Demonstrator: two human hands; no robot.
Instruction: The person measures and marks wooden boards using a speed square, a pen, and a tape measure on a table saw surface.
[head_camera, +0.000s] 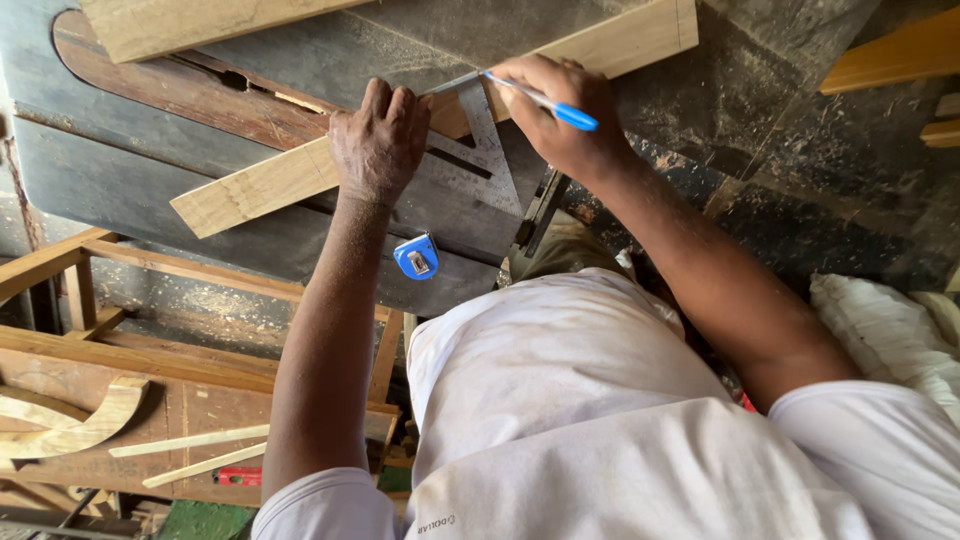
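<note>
Wood is the matter at hand: a pale wooden plank (300, 170) is lying slantwise across a dark, dusty saw table (180, 170), running from the lower left up toward the upper right of the view. A metal square (478, 165) is resting flat over the plank's middle, its blade crossing the wood and its lower part reaching down over the table. The person's left hand (378, 140) is pressing palm down on the plank and the near edge of the square, fingers curled over the far side, so it is bearing on them rather than closing round anything. The right hand (560, 110) is pinching a blue pen (540, 101) between thumb and fingers, with the pen's tip pointing at the top of the square where it is meeting the plank; the cap end is sticking out to the right. A small blue tape measure (417, 256) is sitting on the table's near edge, just below the square and beside the left forearm. A second board (190, 22) is lying across the table's far left corner, well apart from the hands. To the lower left, a wooden frame (120, 340) is standing with a curved wooden offcut (70, 425) and thin strips on it. A white sack (890, 330) is lying at the right.
</note>
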